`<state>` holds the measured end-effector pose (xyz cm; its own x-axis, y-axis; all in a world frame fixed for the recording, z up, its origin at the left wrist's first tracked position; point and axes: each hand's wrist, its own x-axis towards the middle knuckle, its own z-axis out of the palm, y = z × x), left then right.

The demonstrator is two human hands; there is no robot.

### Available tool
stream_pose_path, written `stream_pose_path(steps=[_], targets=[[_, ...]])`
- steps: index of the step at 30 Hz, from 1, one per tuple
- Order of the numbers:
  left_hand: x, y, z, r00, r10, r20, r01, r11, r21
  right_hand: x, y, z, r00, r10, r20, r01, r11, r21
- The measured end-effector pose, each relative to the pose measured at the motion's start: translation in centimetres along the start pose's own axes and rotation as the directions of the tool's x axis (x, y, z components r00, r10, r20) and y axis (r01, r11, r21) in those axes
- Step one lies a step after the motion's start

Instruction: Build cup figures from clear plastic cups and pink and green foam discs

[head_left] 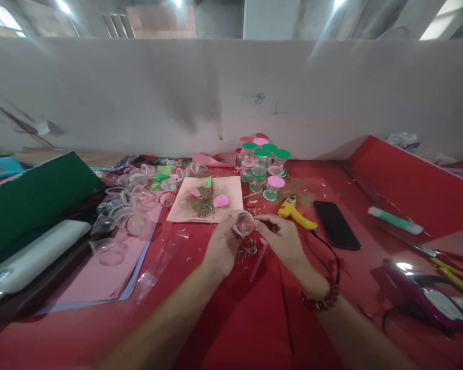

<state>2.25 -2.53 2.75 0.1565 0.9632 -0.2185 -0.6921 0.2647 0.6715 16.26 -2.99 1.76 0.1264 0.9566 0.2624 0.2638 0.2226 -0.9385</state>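
Note:
My left hand [220, 245] is closed around a small clear plastic cup [244, 224], its round opening turned toward me. At the cup's right edge, the thumb and fingers of my right hand [280, 237] pinch the rim; a beaded bracelet circles that wrist. Under the hands, scraps [250, 248] and a translucent glue stick [259, 262] lie on the red table [239, 318]. Just beyond is a pale sheet [229, 213] bearing brown powder [200, 205] and a pink paper disc [221, 201]. A yellow glue gun [296, 213] rests right of my right hand.
Stacked cups with green and pink discs [263, 159] stand at the back. Loose clear cups [133, 221] crowd pink paper [96, 277] on the left. On the right lie a black phone [336, 224], a tube [395, 221] and a purple device [428, 298]. Green [42, 195] and red panels [416, 190] flank the table.

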Motion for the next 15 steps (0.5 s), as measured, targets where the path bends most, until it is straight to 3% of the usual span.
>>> stream_pose_path(steps=[7,15], targets=[[-0.36,-0.31,-0.17,0.992,0.087,0.088,-0.1,0.982,0.16,-0.15,0.25,-0.01,0.994,-0.101,0.033,0.105,0.977,-0.187],[-0.99,-0.94,-0.01,0.984,0.152,0.094,-0.176,0.919,0.353,-0.53,0.07,0.0,0.979,-0.199,0.048,0.197,0.857,-0.476]])
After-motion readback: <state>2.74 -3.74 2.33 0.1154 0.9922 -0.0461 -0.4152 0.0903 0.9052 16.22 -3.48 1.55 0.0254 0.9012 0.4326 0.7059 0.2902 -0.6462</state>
